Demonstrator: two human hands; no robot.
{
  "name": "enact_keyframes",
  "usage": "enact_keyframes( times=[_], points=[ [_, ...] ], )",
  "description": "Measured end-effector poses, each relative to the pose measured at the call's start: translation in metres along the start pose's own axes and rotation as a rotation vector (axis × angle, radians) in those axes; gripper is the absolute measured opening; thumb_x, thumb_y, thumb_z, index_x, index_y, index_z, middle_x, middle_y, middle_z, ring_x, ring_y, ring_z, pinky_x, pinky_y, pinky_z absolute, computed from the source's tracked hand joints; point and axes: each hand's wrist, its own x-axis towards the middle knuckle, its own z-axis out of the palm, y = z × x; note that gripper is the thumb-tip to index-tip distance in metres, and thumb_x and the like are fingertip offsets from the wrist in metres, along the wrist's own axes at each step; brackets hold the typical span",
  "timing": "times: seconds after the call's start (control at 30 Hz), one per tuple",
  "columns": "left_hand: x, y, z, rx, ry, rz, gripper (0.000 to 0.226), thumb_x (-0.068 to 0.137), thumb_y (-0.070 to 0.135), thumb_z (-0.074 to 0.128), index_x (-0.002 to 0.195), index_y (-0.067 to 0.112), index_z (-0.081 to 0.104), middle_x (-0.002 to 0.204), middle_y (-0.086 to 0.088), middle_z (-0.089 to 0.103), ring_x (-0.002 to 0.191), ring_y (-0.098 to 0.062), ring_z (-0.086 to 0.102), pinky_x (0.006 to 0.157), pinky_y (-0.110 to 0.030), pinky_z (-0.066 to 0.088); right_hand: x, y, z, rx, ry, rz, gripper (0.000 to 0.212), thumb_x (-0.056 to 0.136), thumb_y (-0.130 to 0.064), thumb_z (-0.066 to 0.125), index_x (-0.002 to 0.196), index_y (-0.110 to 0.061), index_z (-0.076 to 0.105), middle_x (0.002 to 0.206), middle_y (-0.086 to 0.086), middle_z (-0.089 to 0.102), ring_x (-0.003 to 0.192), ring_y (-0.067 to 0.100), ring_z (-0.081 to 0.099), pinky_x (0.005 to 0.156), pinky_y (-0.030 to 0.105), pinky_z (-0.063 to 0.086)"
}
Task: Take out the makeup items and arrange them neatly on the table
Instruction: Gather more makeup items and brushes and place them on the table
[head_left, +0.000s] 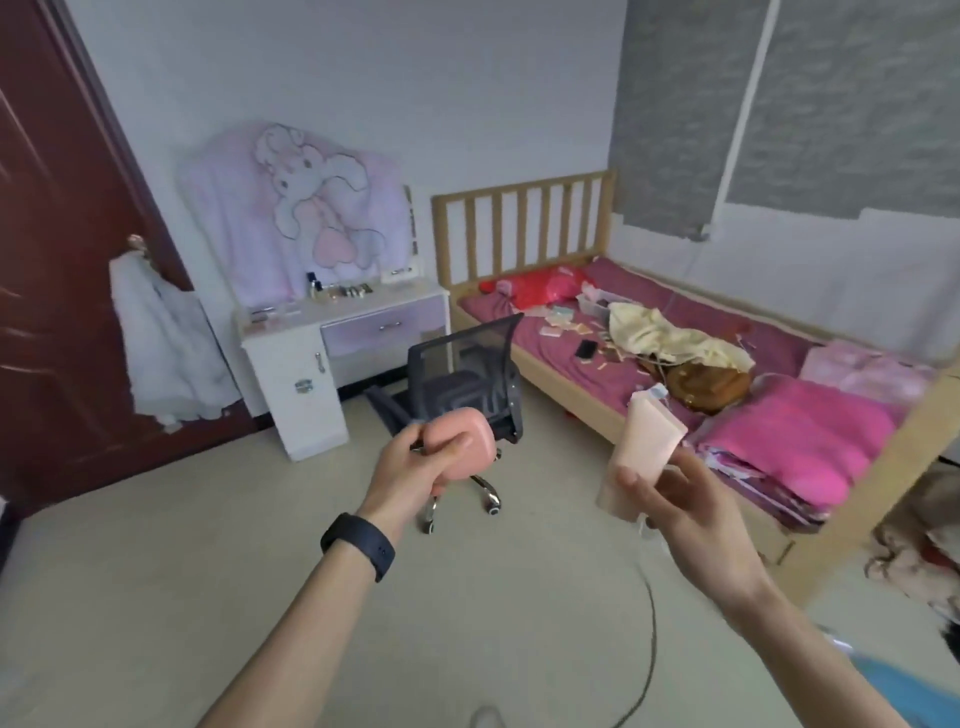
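Observation:
My left hand (415, 457) grips a rounded pink case (460, 441) in mid-air above the floor. My right hand (675, 499) holds a pale peach tube (636, 452), tilted with its crimped end up. Far off at the back stands a white dressing table (332, 312) with several small makeup items (348, 291) lined up on its top. More small makeup pieces (566, 325) lie scattered on the bed's purple sheet, near a brown bag (701, 384).
A grey mesh office chair (467, 379) stands between me and the dressing table. A wooden-framed bed (675, 338) fills the right side, with pink bedding and a yellow cloth. A dark red door (52, 260) with a white garment hanging is on the left. A cable (649, 649) runs across the floor.

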Motion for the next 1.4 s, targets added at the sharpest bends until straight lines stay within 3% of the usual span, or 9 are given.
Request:
enact_keyframes(
  times=[0.13,0.43,0.57,0.73,0.83,0.93,1.13,1.4],
  points=[
    [0.039,0.000,-0.048,-0.031,0.124,-0.014,0.024,0.080,0.026,0.082,0.095,0.016,0.066,0.080,0.002,0.065,0.068,-0.012,0.060,0.050,-0.021,0.046,0.061,-0.011,0.060,-0.018,-0.120,-0.045,0.029,0.087,-0.047,0.071,0.107,-0.029,0.062,0.091,-0.005,0.075,0.081,0.013,0.068,0.070,0.033,0.047],
    [0.155,-0.002,-0.119,-0.055,0.310,-0.048,0.024,0.081,0.027,0.082,0.098,0.018,0.068,0.088,-0.001,0.067,0.078,-0.017,0.061,0.063,-0.029,0.049,0.220,-0.002,0.182,0.077,-0.326,-0.064,0.017,0.090,-0.030,0.076,0.101,-0.024,0.065,0.088,-0.008,0.076,0.074,0.004,0.068,0.069,0.028,0.048],
    [0.237,0.000,-0.137,-0.055,0.398,-0.049,0.025,0.082,0.031,0.080,0.101,0.021,0.068,0.095,0.002,0.068,0.084,-0.014,0.064,0.066,-0.027,0.052,0.322,0.013,0.234,0.100,-0.444,-0.090,0.015,0.088,-0.032,0.076,0.099,-0.032,0.066,0.093,-0.004,0.077,0.087,0.015,0.074,0.076,0.033,0.056],
    [0.351,0.017,-0.163,-0.059,0.506,-0.049,0.028,0.086,0.033,0.076,0.109,0.019,0.068,0.106,-0.001,0.068,0.100,-0.018,0.066,0.067,-0.025,0.052,0.468,0.019,0.306,0.116,-0.573,-0.140,0.024,0.086,-0.042,0.077,0.106,-0.039,0.064,0.100,-0.017,0.075,0.093,0.002,0.070,0.082,0.030,0.054],
    [0.409,0.034,-0.177,-0.074,0.555,-0.061,0.028,0.087,0.029,0.076,0.112,0.017,0.069,0.108,-0.002,0.069,0.099,-0.018,0.068,0.066,-0.023,0.053,0.540,0.010,0.341,0.133,-0.616,-0.128,0.023,0.087,-0.043,0.075,0.107,-0.040,0.063,0.101,-0.025,0.073,0.092,-0.004,0.069,0.074,0.021,0.051],
    [0.458,0.044,-0.191,-0.094,0.575,-0.073,0.031,0.087,0.029,0.076,0.115,0.016,0.069,0.112,-0.003,0.070,0.100,-0.017,0.069,0.067,-0.022,0.053,0.599,0.004,0.372,0.143,-0.663,-0.121,0.021,0.089,-0.038,0.074,0.107,-0.037,0.063,0.095,-0.022,0.074,0.083,-0.002,0.069,0.061,0.014,0.050],
    [0.526,0.041,-0.230,-0.121,0.619,-0.099,0.033,0.085,0.031,0.077,0.114,0.018,0.069,0.118,-0.008,0.069,0.107,-0.023,0.068,0.080,-0.030,0.056,0.672,0.005,0.436,0.140,-0.735,-0.098,0.018,0.091,-0.035,0.072,0.104,-0.043,0.063,0.094,-0.028,0.072,0.086,-0.006,0.067,0.072,0.023,0.049],
    [0.622,0.003,-0.334,-0.138,0.663,-0.168,0.029,0.085,0.028,0.077,0.112,0.018,0.070,0.119,-0.008,0.069,0.106,-0.024,0.068,0.086,-0.033,0.056,0.738,0.019,0.556,0.145,-0.813,-0.014,0.021,0.091,-0.025,0.073,0.108,-0.035,0.066,0.097,-0.019,0.076,0.086,0.000,0.070,0.065,0.014,0.053]
  ],
)
